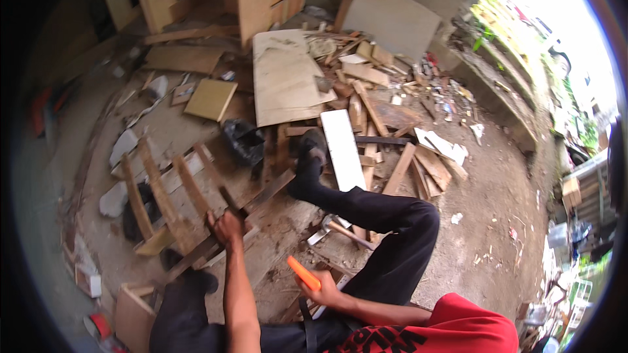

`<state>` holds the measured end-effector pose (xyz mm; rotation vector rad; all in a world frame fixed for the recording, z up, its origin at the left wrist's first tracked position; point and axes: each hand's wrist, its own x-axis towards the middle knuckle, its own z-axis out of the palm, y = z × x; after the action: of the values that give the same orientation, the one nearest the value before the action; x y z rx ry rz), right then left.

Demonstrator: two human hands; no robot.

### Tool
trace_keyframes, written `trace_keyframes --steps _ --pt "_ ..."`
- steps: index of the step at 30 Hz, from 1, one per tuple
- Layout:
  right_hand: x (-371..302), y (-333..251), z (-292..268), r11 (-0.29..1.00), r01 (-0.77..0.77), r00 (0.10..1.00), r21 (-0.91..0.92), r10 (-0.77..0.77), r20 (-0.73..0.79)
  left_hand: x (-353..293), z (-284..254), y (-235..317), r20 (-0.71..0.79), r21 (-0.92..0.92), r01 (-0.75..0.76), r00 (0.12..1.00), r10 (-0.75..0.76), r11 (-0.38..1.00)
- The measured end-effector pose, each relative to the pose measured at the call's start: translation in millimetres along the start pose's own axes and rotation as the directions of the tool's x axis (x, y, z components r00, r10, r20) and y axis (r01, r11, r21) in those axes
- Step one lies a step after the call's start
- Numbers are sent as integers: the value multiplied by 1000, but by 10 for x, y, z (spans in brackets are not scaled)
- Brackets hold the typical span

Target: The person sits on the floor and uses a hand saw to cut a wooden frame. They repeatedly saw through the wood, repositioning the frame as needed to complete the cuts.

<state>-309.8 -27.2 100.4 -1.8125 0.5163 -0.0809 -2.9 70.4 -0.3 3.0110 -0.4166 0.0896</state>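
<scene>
My left hand (226, 227) is closed on a wooden slat of a frame (171, 204) made of several boards, at a spot where dark crossing pieces meet. Parallel slats run from there toward the far left. In front of my lap, my right hand (322, 293) is closed around a bright orange, narrow, bar-shaped thing (305, 274); its exact kind does not show. A hammer (351, 235) with a wooden handle lies by my bent right leg. My right foot rests near the far end of a board (273, 187) that joins the frame.
Ahead lie a large worn panel (281, 85), a white board (343, 150) and a heap of scrap wood (399, 117). A black plastic bag (243, 142) sits beyond the frame. Tall wooden pieces (255, 0) stand at the back; a concrete ledge (490, 85) runs along the right.
</scene>
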Motion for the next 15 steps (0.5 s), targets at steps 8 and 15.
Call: trace_keyframes --steps 8,15 --pt "196 -101 143 986 -158 987 54 155 51 1 -121 57 -3 -178 -46 999 46 983" --pt "40 -304 234 969 -172 985 178 162 66 -63 -189 52 46 -200 -80 995 91 977"
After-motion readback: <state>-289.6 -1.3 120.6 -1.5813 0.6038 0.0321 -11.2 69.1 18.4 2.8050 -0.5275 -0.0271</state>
